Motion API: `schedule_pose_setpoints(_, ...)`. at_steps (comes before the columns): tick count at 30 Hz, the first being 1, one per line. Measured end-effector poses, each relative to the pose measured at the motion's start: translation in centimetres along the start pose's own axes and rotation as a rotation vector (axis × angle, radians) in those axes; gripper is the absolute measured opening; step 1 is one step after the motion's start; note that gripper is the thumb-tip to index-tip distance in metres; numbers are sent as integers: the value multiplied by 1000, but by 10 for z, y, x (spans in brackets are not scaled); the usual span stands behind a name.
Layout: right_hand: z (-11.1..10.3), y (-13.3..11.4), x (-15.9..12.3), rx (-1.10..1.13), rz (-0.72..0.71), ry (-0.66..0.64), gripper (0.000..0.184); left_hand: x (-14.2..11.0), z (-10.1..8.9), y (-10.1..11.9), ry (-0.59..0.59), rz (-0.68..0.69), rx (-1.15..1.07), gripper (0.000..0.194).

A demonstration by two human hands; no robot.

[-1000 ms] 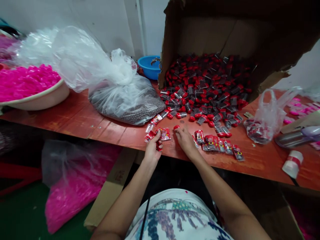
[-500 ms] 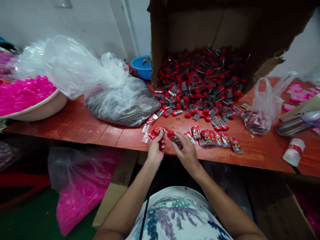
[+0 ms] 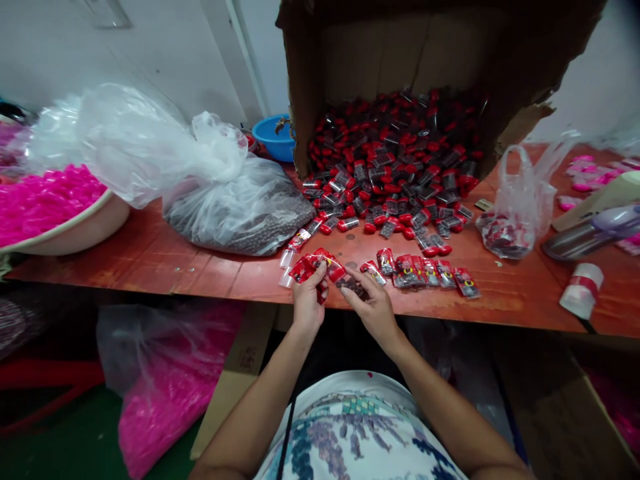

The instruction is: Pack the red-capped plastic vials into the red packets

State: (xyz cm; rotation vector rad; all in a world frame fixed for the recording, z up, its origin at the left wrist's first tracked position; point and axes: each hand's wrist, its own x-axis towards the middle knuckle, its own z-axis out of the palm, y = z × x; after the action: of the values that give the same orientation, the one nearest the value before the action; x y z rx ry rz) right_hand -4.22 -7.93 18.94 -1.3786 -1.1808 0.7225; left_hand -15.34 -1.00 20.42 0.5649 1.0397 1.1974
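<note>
My left hand [image 3: 309, 303] is closed around several red printed plastic sleeves [image 3: 303, 268], which fan out above its thumb. Between the fingers and thumb of my right hand [image 3: 376, 308] is a small clear container [image 3: 350, 285] with dark contents. Its upper end meets a red part near the left hand; whether that is its cap or a sleeve I cannot tell. Just right of the hands, a row of red-labelled packs [image 3: 425, 272] lies on the red table [image 3: 240, 283]. Clear sleeve ends [image 3: 287, 267] stick out left of my left hand.
A torn cardboard box [image 3: 295, 100] on its side spills red-capped containers [image 3: 385, 173] onto the table. Left of it sit a tied clear bag [image 3: 240, 213] of grey pieces and a basin [image 3: 95, 223] of pink pieces. A small plastic bag [image 3: 510, 227] and a white roll [image 3: 581, 291] are at right.
The container in my right hand has come up against the red sleeves, and its dark end shows below. The whole view has shifted slightly; both hands stay close together.
</note>
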Motion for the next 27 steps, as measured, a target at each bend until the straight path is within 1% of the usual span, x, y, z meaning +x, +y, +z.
schedule_pose_setpoints(5,1,3,-4,57,52,61,35,-3,-1,-1,-49,42,80,29)
schedule_pose_setpoints(10,2,3,-5,89,46,78,33,-5,-1,-1,-112,78,129,27)
schedule_pose_setpoints(16,-3,2,-3,60,-14,64,32,-4,-1,2,-192,28,145,28)
schedule_pose_setpoints(21,-11,-2,-1,44,-70,44,32,-4,-2,3,-274,52,197,25)
schedule_pose_setpoints(25,-14,-3,0,29,-105,48,32,-4,-2,3,-277,73,213,27)
schedule_pose_setpoints(27,-14,-3,0,-9,-149,49,33,-4,-2,3,-280,80,210,27)
